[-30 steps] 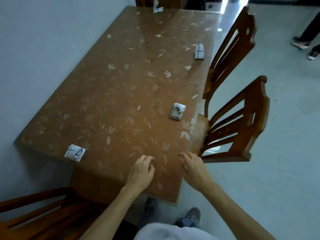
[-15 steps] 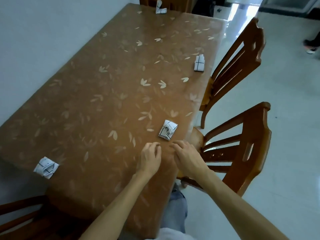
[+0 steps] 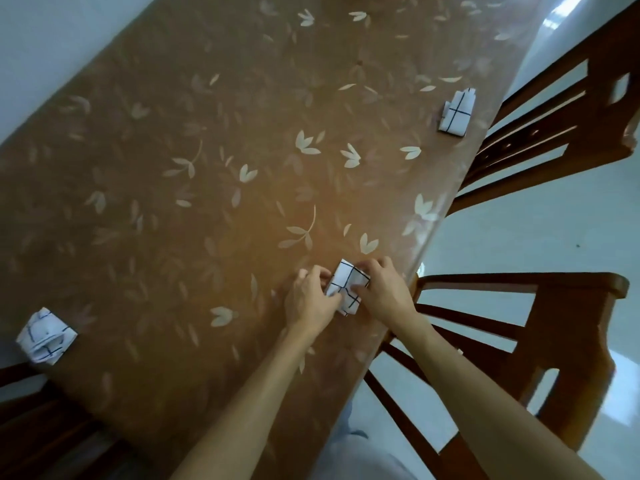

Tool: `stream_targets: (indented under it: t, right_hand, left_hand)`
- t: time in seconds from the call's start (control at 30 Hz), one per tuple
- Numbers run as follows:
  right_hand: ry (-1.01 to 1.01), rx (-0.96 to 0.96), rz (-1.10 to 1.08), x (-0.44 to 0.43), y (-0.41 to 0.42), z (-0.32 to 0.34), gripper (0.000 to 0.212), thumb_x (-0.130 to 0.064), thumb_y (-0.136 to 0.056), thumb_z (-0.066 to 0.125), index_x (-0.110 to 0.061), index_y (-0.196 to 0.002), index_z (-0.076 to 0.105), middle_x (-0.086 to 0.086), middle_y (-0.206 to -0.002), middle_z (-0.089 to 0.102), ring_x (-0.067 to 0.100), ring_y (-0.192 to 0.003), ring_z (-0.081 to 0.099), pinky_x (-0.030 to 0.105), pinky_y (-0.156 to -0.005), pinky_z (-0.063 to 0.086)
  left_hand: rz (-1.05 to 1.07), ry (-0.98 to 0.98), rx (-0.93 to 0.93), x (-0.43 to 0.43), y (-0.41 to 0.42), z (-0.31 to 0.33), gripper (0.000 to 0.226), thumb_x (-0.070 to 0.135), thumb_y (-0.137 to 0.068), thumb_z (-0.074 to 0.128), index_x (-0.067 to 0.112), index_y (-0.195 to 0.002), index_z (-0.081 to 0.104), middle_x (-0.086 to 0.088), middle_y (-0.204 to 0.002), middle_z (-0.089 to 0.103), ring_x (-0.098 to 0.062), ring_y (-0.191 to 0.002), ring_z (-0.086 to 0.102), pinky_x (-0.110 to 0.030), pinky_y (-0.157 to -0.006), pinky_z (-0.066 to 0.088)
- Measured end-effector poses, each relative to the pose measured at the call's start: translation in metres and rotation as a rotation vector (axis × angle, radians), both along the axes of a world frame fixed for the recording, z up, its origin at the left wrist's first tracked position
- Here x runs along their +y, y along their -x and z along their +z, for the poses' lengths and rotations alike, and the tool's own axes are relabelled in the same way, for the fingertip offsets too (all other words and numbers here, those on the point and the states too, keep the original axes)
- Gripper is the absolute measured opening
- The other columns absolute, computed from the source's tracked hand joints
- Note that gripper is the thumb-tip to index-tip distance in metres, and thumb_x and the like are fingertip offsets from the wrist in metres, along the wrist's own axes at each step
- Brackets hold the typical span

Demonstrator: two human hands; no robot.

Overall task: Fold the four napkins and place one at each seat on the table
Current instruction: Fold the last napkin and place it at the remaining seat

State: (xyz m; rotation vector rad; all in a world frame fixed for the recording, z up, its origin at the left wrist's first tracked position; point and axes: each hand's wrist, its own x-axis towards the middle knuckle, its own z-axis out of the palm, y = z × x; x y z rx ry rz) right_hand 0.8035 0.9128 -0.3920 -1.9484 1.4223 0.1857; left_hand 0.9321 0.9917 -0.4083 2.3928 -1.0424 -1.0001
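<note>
Half a second ago both hands lay on the table (image 3: 207, 168) just short of the middle napkin, fingers loosely curled and holding nothing; now they have closed in on it from either side. The left hand (image 3: 311, 299) grips the folded napkin (image 3: 346, 284) at its left side with curled fingers, and the right hand (image 3: 384, 292) pinches its right and upper edge, so the white cloth with dark grid lines shows only between the two hands. Whether the napkin lies flat on the table or is lifted a little cannot be told. It sits near the table's right edge, in front of the near chair (image 3: 568, 327). The view has also drawn closer to the table, and the table's far end is out of frame. A second folded napkin (image 3: 456, 114) lies further along the same right edge, just beside it, in front of the far chair (image 3: 554, 116), unchanged in place. A third, looser napkin (image 3: 45, 336) rests at the table's near left corner, close to both edges there, above a dark chair (image 3: 41, 427) tucked at that end. The table's long left side runs along the pale wall (image 3: 52, 36). The broad middle of the leaf-patterned table top, between the three napkins, is bare, and pale floor (image 3: 519, 237) shows off the right edge between the two chairs.
</note>
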Motion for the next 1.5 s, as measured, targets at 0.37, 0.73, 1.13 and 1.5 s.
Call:
stream_targets:
  t: [0.37, 0.73, 1.13, 1.5]
  right_hand:
    - [0.497, -0.259, 0.115, -0.022, 0.008, 0.021, 0.033, -0.043, -0.077, 0.066, -0.011, -0.074, 0.058, 0.0, -0.079, 0.055, 0.022, -0.076, 0.048, 0.032, -0.064, 0.042]
    - [0.512, -0.202, 0.443, 0.038, 0.004, -0.027, 0.012, -0.005, -0.081, 0.069, -0.007, -0.091, 0.062, 0.007, -0.085, 0.058, 0.023, -0.07, 0.055, 0.036, -0.055, 0.053]
    - [0.486, -0.06, 0.477, 0.03, 0.003, -0.027, 0.026, -0.021, -0.078, 0.079, -0.016, -0.102, 0.073, 0.006, -0.115, 0.068, 0.028, -0.107, 0.065, 0.036, -0.083, 0.054]
    - [0.366, -0.067, 0.428, 0.036, 0.054, -0.022, 0.047, -0.013, -0.067, 0.086, -0.013, -0.11, 0.068, 0.014, -0.118, 0.064, 0.035, -0.103, 0.065, 0.043, -0.078, 0.059]
  left_hand:
    - [-0.158, 0.384, 0.1, -0.018, -0.012, 0.013, 0.041, 0.014, -0.072, 0.079, 0.024, -0.111, 0.072, 0.004, -0.11, 0.063, -0.014, -0.099, 0.062, -0.022, -0.085, 0.047]
    - [-0.623, 0.505, -0.417, -0.009, -0.025, -0.038, 0.049, 0.005, -0.083, 0.074, 0.013, -0.131, 0.065, -0.008, -0.141, 0.061, -0.026, -0.131, 0.057, -0.041, -0.1, 0.053]
    - [-0.39, 0.424, -0.318, 0.04, -0.01, -0.03, 0.024, 0.013, -0.09, 0.067, 0.014, -0.113, 0.072, -0.004, -0.105, 0.064, -0.023, -0.09, 0.064, -0.041, -0.075, 0.058]
    - [-0.575, 0.433, -0.448, 0.056, 0.025, -0.04, 0.029, 0.02, -0.093, 0.063, 0.018, -0.121, 0.068, -0.009, -0.126, 0.064, -0.026, -0.108, 0.06, -0.038, -0.087, 0.053]
